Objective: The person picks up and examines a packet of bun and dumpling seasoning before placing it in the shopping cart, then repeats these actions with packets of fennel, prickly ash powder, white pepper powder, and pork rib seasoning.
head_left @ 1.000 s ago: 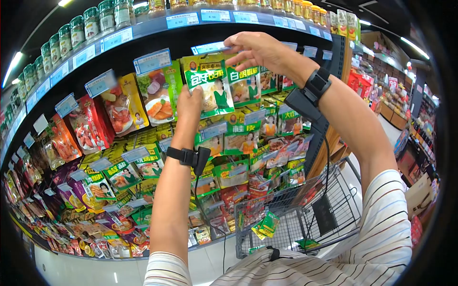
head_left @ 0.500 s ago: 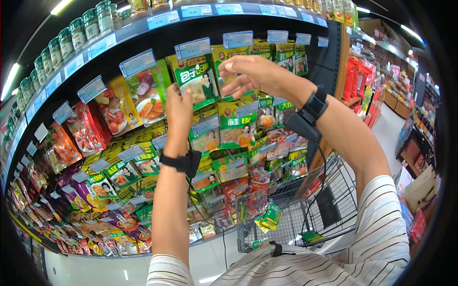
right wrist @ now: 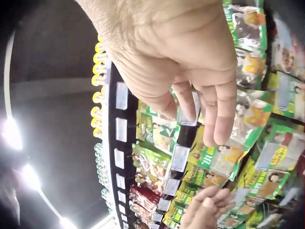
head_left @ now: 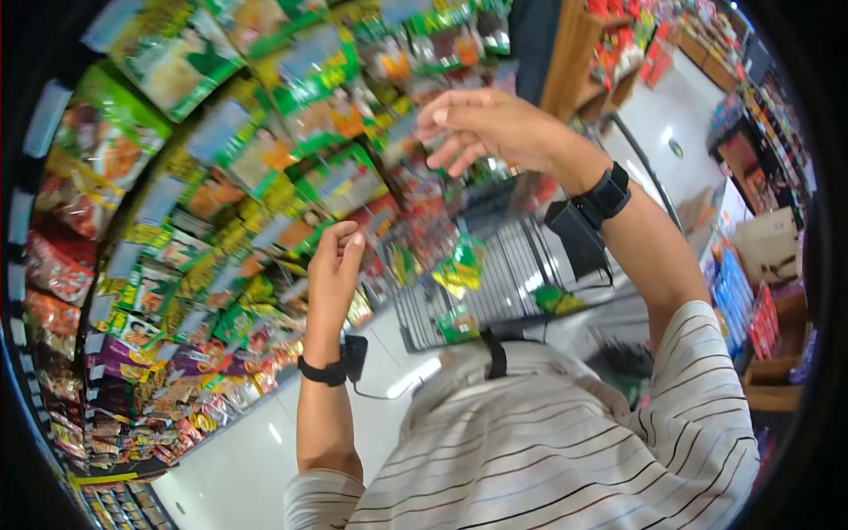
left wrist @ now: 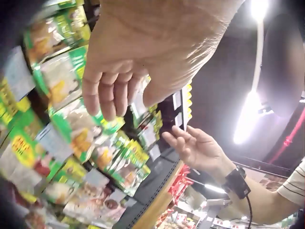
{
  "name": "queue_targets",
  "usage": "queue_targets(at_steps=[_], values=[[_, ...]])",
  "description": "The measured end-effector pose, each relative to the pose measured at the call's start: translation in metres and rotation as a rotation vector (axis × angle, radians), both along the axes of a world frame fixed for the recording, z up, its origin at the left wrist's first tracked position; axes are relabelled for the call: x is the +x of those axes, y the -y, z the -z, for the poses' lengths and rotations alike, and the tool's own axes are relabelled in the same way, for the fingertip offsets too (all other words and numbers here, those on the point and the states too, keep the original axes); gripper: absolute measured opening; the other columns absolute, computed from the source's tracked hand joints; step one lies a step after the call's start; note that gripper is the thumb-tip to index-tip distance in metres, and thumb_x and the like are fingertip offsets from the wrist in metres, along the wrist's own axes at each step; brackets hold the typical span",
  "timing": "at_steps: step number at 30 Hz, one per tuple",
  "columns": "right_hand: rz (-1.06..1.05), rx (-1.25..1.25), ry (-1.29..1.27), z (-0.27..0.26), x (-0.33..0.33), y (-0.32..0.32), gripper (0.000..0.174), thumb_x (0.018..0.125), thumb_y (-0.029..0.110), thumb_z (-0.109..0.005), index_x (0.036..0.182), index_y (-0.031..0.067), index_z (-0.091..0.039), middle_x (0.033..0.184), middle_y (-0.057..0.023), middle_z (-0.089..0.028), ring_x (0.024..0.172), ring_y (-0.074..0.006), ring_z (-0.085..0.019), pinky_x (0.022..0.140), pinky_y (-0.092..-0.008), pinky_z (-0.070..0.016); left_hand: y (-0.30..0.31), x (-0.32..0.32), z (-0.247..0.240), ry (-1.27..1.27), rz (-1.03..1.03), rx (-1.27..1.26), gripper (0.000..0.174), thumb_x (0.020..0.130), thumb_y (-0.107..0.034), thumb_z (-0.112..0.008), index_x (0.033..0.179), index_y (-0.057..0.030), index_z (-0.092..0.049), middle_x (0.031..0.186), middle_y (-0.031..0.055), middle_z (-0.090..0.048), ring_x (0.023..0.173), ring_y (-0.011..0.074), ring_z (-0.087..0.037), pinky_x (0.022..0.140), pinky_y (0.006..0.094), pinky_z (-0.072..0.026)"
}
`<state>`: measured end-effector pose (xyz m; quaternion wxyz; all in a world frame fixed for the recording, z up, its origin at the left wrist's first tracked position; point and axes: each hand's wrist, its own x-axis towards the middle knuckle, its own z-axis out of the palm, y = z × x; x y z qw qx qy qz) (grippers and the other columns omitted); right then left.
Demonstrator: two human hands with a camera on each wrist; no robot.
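Seeing the hanging packets (head_left: pixel 340 181) only as a blur in the head view, with most words on them too smeary to read. Missing some of them behind the right hand (head_left: pixel 495 128), and more behind the big palm in each wrist view. Losing the near end of the wire cart (head_left: pixel 521 256) behind the stripy shirt (head_left: pixel 565 424). Getting cut off by a dark, round edge at the corners.

Standing by a tall store rack, with a wooden post (head_left: pixel 555 66) at its end and a shiny, pale floor (head_left: pixel 221 477) below. Finding a brown box (head_left: pixel 767 243) and red goods over to the right, and bright lights (left wrist: pixel 250 114) on a dark ceiling (right wrist: pixel 52 86).

Looking mostly green and yellow, flat and shiny, with food and people on the front. Hanging in rows on the rack, in front of the hands, with pale blue price tags (head_left: pixel 49 115) among them. Lying in the cart too: a few loose green and yellow packets (head_left: pixel 459 265).

Holding nothing in the left hand (head_left: pixel 336 265), with fingers softly bent. Holding nothing in the right hand either, with fingers loose, a bit bent and a little apart. Wearing a black strap (head_left: pixel 605 199) on each wrist.
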<state>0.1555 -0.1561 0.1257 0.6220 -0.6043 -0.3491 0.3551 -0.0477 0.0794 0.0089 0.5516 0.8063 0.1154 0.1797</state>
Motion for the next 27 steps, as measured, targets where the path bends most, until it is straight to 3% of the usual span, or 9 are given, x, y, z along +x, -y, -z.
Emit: queue_targets(at_steps=[3,7,11,15,18,19,22,23,27], values=[[0.109,0.029,-0.161,0.058,0.008,0.038,0.037,0.100,0.029,-0.056,0.122,-0.0006,-0.057,0.116,-0.0137,-0.065,0.093,-0.0210,-0.070,0.076,-0.0327,-0.0599,0.012,-0.006,0.070,-0.206,0.099,-0.006,0.029,0.097,-0.023,-0.061,0.112,0.0013,-0.061,0.093,0.0088,-0.068,0.084,0.0148,-0.063,0.078,0.0290,-0.0508],[0.299,0.008,-0.393,0.130,0.009,0.078,0.035,0.100,0.029,-0.056,0.121,0.0007,-0.058,0.114,-0.0113,-0.067,0.091,-0.0179,-0.069,0.077,-0.0303,-0.0573,0.031,-0.004,0.105,-0.458,0.190,0.065,0.033,0.096,-0.027,-0.061,0.111,0.0028,-0.061,0.092,0.0063,-0.066,0.086,0.0125,-0.061,0.078,0.0278,-0.0486],[0.381,0.016,-0.567,0.185,-0.002,0.105,0.033,0.100,0.028,-0.055,0.120,0.0023,-0.058,0.112,-0.0092,-0.067,0.097,-0.0175,-0.065,0.083,-0.0305,-0.0534,0.037,0.015,0.162,-0.573,0.226,0.095,0.038,0.094,-0.032,-0.062,0.111,0.0007,-0.064,0.101,0.0197,-0.071,0.095,0.0316,-0.069,0.082,0.0375,-0.0522],[0.489,0.005,-0.714,0.221,-0.003,0.119,0.029,0.098,0.022,-0.054,0.117,-0.0001,-0.058,0.110,-0.0120,-0.066,0.097,-0.0225,-0.066,0.082,-0.0349,-0.0549,0.048,0.040,0.216,-0.663,0.218,0.087,0.043,0.091,-0.037,-0.062,0.111,0.0018,-0.064,0.104,0.0244,-0.069,0.099,0.0376,-0.067,0.086,0.0418,-0.0511],[0.486,-0.007,-0.778,0.241,-0.003,0.128,0.027,0.099,0.021,-0.053,0.115,0.0002,-0.058,0.109,-0.0121,-0.066,0.095,-0.0221,-0.066,0.081,-0.0351,-0.0551,0.054,0.053,0.269,-0.592,0.123,0.297,0.041,0.092,-0.032,-0.064,0.113,0.0031,-0.061,0.101,0.0189,-0.069,0.094,0.0299,-0.067,0.083,0.0385,-0.0514],[0.482,-0.024,-0.792,0.245,-0.003,0.129,0.027,0.099,0.021,-0.053,0.115,0.0004,-0.059,0.109,-0.0118,-0.066,0.095,-0.0219,-0.066,0.081,-0.0349,-0.0551,0.051,0.057,0.286,-0.594,0.101,0.361,0.044,0.091,-0.033,-0.063,0.117,0.0024,-0.060,0.114,0.0258,-0.065,0.108,0.0386,-0.063,0.090,0.0453,-0.0492],[0.474,-0.068,-0.835,0.255,0.001,0.134,0.026,0.099,0.021,-0.052,0.115,0.0013,-0.059,0.108,-0.0108,-0.066,0.095,-0.0216,-0.066,0.080,-0.0344,-0.0552,0.048,0.072,0.318,-0.588,-0.115,0.550,0.047,0.091,-0.032,-0.061,0.122,0.0044,-0.057,0.119,0.0279,-0.061,0.115,0.0410,-0.057,0.096,0.0483,-0.0455],[0.470,-0.076,-0.853,0.261,0.003,0.136,0.026,0.099,0.021,-0.052,0.114,0.0016,-0.059,0.108,-0.0104,-0.066,0.094,-0.0215,-0.066,0.080,-0.0342,-0.0552,0.040,0.079,0.324,-0.703,-0.080,0.426,0.052,0.091,-0.031,-0.059,0.126,0.0072,-0.054,0.123,0.0290,-0.058,0.119,0.0428,-0.052,0.101,0.0498,-0.0402],[0.494,-0.123,-0.863,0.272,0.008,0.144,0.025,0.099,0.022,-0.052,0.114,0.0024,-0.060,0.107,-0.0097,-0.066,0.094,-0.0217,-0.066,0.080,-0.0338,-0.0553,0.025,0.091,0.339,-0.683,-0.171,0.502,0.056,0.089,-0.030,-0.060,0.128,0.0104,-0.051,0.125,0.0271,-0.058,0.118,0.0448,-0.050,0.106,0.0475,-0.0369]])
